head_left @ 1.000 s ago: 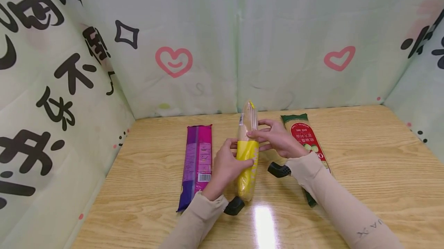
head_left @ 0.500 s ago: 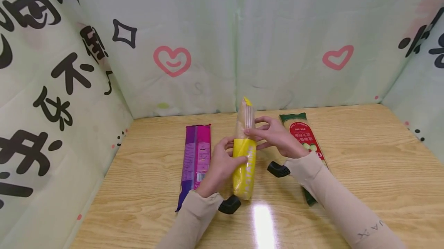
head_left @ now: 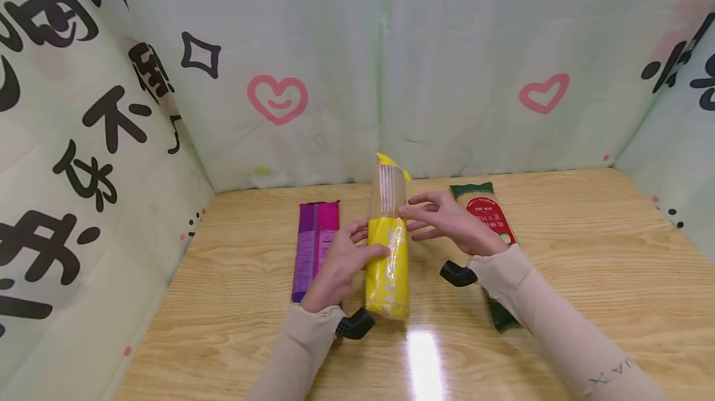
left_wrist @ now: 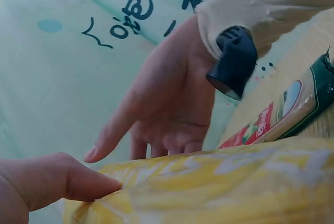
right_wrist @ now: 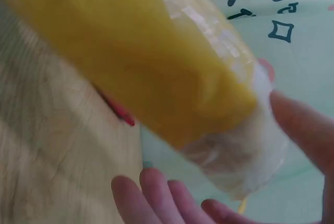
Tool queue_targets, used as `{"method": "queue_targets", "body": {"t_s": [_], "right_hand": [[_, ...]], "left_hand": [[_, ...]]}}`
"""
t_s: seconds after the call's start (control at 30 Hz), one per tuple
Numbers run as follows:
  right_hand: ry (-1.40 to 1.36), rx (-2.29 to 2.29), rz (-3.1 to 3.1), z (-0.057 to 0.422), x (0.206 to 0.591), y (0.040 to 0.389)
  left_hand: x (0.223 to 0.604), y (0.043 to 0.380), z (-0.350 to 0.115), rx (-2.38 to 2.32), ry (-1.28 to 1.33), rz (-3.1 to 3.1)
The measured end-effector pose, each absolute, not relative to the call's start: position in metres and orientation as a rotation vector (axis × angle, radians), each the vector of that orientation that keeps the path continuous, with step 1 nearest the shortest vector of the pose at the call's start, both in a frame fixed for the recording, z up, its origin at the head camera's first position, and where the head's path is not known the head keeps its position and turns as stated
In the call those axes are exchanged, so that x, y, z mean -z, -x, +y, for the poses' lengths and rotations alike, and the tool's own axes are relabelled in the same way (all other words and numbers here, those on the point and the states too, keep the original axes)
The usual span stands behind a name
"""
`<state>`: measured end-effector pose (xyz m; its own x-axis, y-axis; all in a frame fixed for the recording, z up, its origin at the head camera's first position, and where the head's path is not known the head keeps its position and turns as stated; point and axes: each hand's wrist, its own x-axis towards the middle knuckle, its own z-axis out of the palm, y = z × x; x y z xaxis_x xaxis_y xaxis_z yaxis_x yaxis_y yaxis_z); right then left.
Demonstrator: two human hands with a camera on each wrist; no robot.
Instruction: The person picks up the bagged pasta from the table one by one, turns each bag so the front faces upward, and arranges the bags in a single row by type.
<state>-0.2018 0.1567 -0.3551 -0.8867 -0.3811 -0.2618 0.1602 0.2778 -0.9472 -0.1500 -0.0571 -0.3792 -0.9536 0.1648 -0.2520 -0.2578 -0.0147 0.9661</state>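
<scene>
My left hand [head_left: 341, 267] grips a long yellow pasta packet [head_left: 386, 270] with a clear upper part, held tilted up above the table. In the left wrist view the left thumb [left_wrist: 78, 179] presses on the packet's yellow film [left_wrist: 235, 187]; the other left fingers are mostly hidden behind it in the head view. My right hand [head_left: 455, 224] is spread at the packet's right edge, thumb and fingers apart. In the right wrist view the packet [right_wrist: 156, 72] passes between right thumb [right_wrist: 302, 125] and fingers [right_wrist: 156, 192], which do not close on it.
A purple and pink packet [head_left: 307, 252] lies on the wooden table [head_left: 234, 264] at left, partly covered by the left arm. To the right, a green-ended pasta packet with a red label [head_left: 488, 211] lies under the right forearm. A printed curtain [head_left: 447, 78] stands behind.
The pasta packet has moved left and turned so its broad yellow face shows. My left hand moved left with it, over the purple packet; the right hand's fingers have loosened from the edge.
</scene>
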Motion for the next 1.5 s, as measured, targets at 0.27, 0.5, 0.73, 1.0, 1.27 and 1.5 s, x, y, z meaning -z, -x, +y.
{"method": "queue_targets", "body": {"t_s": [0.27,0.5,0.73,1.0,1.27,1.5], "right_hand": [[0.273,1.648,2.017,0.158,0.367,0.203],[0.263,1.788,1.848,0.153,0.371,0.199],[0.187,1.839,1.887,0.151,0.368,0.198],[0.134,1.823,2.025,0.15,0.362,0.197],[0.09,1.815,2.08,0.148,0.362,0.199],[0.106,1.773,2.12,0.149,0.361,0.198]], "left_hand": [[0.379,0.151,-0.057,-2.078,0.072,1.902],[0.381,0.15,-0.056,-2.137,0.078,1.821],[0.384,0.151,-0.058,-2.167,0.004,1.744],[0.384,0.151,-0.057,-2.13,-0.049,1.791],[0.379,0.146,-0.055,-2.059,-0.009,1.988],[0.382,0.147,-0.054,-2.069,0.008,1.991]]}}
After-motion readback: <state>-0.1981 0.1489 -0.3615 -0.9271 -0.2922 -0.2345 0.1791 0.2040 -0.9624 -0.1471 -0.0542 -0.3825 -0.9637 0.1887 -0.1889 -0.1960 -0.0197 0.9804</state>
